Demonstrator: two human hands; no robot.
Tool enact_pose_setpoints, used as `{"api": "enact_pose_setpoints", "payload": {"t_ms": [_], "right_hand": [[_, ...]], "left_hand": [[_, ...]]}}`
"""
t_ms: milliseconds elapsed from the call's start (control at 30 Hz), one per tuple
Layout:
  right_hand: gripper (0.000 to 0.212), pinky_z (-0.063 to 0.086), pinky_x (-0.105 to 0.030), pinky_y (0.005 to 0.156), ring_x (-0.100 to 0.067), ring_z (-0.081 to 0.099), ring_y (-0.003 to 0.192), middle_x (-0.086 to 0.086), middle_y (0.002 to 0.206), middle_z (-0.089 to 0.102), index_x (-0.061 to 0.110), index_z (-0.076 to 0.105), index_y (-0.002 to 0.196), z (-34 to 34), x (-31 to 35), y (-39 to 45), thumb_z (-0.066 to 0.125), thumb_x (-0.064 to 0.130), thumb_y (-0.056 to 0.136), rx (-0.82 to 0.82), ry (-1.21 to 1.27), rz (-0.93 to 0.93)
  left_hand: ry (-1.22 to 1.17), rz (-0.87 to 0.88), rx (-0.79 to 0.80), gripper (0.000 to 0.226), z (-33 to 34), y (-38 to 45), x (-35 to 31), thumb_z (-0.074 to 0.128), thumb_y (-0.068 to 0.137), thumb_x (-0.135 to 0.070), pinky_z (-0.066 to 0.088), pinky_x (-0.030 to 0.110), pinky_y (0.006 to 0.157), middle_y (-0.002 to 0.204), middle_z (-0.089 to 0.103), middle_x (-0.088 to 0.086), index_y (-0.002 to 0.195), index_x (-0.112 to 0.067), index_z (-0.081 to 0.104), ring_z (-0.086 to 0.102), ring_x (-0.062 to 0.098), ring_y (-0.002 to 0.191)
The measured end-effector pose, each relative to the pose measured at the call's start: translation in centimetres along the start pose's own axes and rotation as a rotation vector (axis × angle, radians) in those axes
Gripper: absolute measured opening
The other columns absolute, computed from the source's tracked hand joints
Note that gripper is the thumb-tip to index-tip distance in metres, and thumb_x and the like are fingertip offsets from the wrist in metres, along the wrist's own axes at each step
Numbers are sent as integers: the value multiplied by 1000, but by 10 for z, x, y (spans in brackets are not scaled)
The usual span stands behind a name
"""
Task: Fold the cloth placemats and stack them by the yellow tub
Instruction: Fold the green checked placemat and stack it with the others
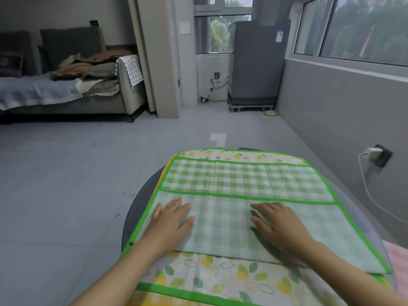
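Head view: at the table's (130, 217) near edge lies a leaf-print placemat (216, 277) with a green border. On top of it sits a green checked placemat (242, 195), its near part folded over toward the middle. Both hands rest flat on that folded flap, fingers straight: the left hand (171, 221) near the table's left edge, the right hand (276, 224) toward the middle. Another leaf-print edge (231, 155) shows at the table's far edge.
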State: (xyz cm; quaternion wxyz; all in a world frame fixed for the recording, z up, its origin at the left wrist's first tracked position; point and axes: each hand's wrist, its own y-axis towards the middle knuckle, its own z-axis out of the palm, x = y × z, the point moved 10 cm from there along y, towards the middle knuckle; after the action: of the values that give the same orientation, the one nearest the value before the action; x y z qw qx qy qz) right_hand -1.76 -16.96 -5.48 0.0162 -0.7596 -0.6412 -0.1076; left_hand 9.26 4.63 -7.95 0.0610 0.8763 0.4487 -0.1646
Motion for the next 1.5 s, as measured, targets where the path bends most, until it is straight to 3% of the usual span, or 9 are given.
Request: {"api": "enact_pose_setpoints", "payload": {"t_ms": [67, 133, 433, 667, 800, 900, 1100, 1333, 1500], "right_hand": [[44, 37, -29, 96, -16, 51, 118, 6, 125, 60, 28, 54, 128, -8, -12, 16, 40, 51, 93, -70, 62, 24], [37, 40, -32, 93, -19, 54, 113, 3, 119, 63, 25, 59, 123, -12, -21, 35, 49, 43, 92, -112, 87, 35], [36, 35, -34, 98, -21, 47, 120, 0, 129, 56, 23, 56, 125, -11, -65, 135, 44, 39, 95, -168, 69, 131], [33, 33, -37, 99, -24, 45, 120, -1, 127, 57, 22, 57, 122, 6, -104, 185, 44, 35, 95, -196, 104, 224], [26, 27, -37, 97, -26, 39, 118, -3, 119, 53, 23, 58, 113, 12, -118, 199, 51, 38, 92, -168, 126, 296], [19, 28, -37, 94, -26, 42, 113, -2, 110, 56, 23, 58, 99, 12, -117, 205, 54, 39, 90, -111, 85, 280], [16, 28, -37, 92, -23, 49, 102, 2, 96, 54, 25, 52, 84, 5, -107, 185, 55, 39, 89, -62, 121, 257], [14, 21, -31, 82, -18, 53, 96, 6, 91, 65, 26, 56, 78, -62, -81, 132, 59, 35, 88, -239, 227, 192], [13, 17, -27, 77, -15, 51, 92, 12, 83, 59, 28, 55, 79, -121, -46, 84, 60, 37, 87, -321, 192, 88]], "left_hand": [[-30, 26, -11, 49, -2, 15, -12, 29, 100, -45, -9, 34, 118, 159, 11, -5, 146, -29, 29, 0, 4, 145], [-51, 47, -27, 47, -6, 35, -22, 29, 100, -42, -8, 33, 117, 157, 17, -5, 145, -27, 33, 5, 4, 145], [-97, 48, -130, 36, -20, 161, -59, 39, 99, -33, 14, 34, 113, 141, 46, -6, 130, -23, 53, 36, 11, 133], [-148, 28, -195, 32, -12, 230, -57, 41, 99, -29, 15, 32, 107, 135, 52, -5, 125, -23, 58, 40, 14, 129], [-132, 15, -204, 24, -8, 248, -53, 53, 91, -39, 18, 32, 101, 114, 52, -5, 112, -29, 63, 41, 15, 117], [-155, 34, -208, 17, -11, 249, -57, 61, 87, -37, 21, 30, 94, 99, 48, -5, 100, -26, 64, 42, 16, 108], [-269, 68, -199, 11, -17, 221, -61, 63, 86, -30, 19, 26, 87, 97, 50, -5, 76, -29, 60, 45, 16, 99], [-251, 159, -303, 11, -75, 161, -91, 65, 86, -28, 21, 25, 89, 86, 62, -13, 78, -20, 67, 56, 13, 94], [-238, 233, -348, 12, -119, 102, -114, 66, 86, -29, 26, 26, 92, 85, 69, -10, 79, -20, 69, 55, 15, 89]]}}
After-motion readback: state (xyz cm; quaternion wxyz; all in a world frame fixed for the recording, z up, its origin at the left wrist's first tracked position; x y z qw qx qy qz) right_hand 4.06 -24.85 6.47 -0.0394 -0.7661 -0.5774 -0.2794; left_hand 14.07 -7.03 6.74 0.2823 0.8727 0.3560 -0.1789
